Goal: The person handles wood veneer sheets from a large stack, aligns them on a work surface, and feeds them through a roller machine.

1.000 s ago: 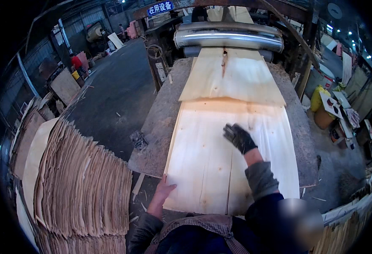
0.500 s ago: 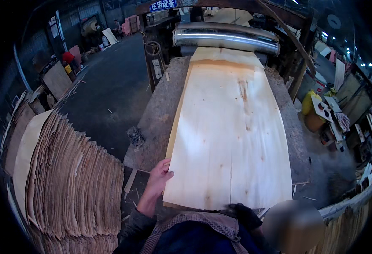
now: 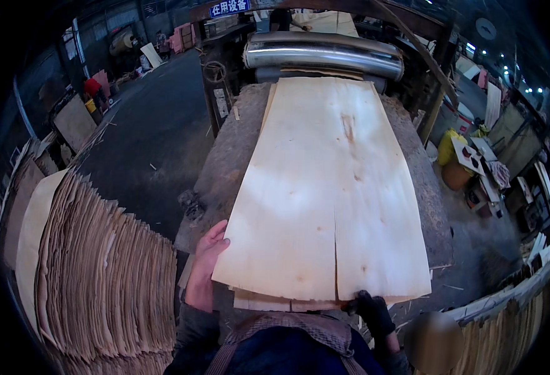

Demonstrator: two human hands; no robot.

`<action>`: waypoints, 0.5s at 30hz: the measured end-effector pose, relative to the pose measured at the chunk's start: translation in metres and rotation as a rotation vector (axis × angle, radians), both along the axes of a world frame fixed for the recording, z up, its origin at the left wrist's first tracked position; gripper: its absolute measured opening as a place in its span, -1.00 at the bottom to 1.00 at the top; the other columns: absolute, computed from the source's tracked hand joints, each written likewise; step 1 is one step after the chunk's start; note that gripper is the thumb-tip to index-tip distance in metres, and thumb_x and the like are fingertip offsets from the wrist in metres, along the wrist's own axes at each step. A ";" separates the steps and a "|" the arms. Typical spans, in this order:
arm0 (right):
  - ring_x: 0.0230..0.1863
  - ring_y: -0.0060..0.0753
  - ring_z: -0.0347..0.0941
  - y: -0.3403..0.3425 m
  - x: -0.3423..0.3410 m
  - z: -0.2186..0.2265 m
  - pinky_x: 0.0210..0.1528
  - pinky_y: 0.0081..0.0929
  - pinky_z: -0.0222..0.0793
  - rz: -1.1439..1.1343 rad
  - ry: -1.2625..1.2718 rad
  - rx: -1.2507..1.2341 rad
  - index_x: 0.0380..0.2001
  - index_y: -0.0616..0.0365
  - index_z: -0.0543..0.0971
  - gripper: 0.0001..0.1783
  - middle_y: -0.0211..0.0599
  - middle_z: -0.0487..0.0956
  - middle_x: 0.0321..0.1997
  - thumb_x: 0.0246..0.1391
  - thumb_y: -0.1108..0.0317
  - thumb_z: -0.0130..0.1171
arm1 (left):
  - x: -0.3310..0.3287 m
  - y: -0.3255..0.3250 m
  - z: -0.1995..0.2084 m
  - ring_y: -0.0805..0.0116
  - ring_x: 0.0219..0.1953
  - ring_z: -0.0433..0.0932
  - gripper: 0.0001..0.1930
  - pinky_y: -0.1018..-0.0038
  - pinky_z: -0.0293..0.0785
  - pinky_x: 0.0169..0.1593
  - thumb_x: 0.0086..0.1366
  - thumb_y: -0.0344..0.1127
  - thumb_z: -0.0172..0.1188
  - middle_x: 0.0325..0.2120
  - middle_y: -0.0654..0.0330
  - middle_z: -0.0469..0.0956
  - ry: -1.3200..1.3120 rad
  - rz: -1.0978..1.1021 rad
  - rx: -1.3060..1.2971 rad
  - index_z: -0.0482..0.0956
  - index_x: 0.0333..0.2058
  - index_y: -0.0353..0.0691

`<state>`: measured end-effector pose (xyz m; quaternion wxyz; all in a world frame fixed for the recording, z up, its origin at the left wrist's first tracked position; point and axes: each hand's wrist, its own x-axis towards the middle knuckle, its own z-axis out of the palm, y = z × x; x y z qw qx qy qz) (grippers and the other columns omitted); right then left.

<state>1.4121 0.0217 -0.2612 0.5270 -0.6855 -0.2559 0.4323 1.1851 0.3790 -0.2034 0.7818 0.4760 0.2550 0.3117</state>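
A pale wood veneer sheet (image 3: pixel 306 206), with brown knots and a long split from its near edge, lies lengthwise ahead of me on a worn table (image 3: pixel 225 147). My bare left hand (image 3: pixel 207 259) grips its left edge close to the near corner, thumb by the rim and the fingers partly hidden. My right hand (image 3: pixel 373 312), in a dark glove, holds the near edge right of the split. More veneer (image 3: pixel 259 302) shows below the top sheet at the near side. Beyond the far end lies a shiny metal roller (image 3: pixel 325 55).
A tall stack of veneer sheets (image 3: pixel 103 269) stands at my left, and another stack (image 3: pixel 506 331) at lower right. A dark lump (image 3: pixel 191 205) sits on the table's left side. To the right are a brown bucket (image 3: pixel 455 176) and a yellow bag (image 3: pixel 451 145).
The top sheet's near-left corner has swung left along with my left hand. The orange-tinted sheet at the roller has gone in, leaving a strip. My right hand has come up further into view.
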 end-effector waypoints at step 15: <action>-0.26 0.06 0.51 0.200 0.172 0.003 -0.12 0.08 0.45 -0.258 0.756 0.316 -0.27 0.16 0.42 -0.75 -0.04 0.53 -0.41 0.13 0.20 0.04 | 0.014 -0.039 -0.125 -0.05 0.18 0.16 -0.26 0.28 0.07 0.24 0.09 -0.21 0.19 0.11 -0.22 0.17 0.980 0.107 0.883 0.06 0.17 -0.41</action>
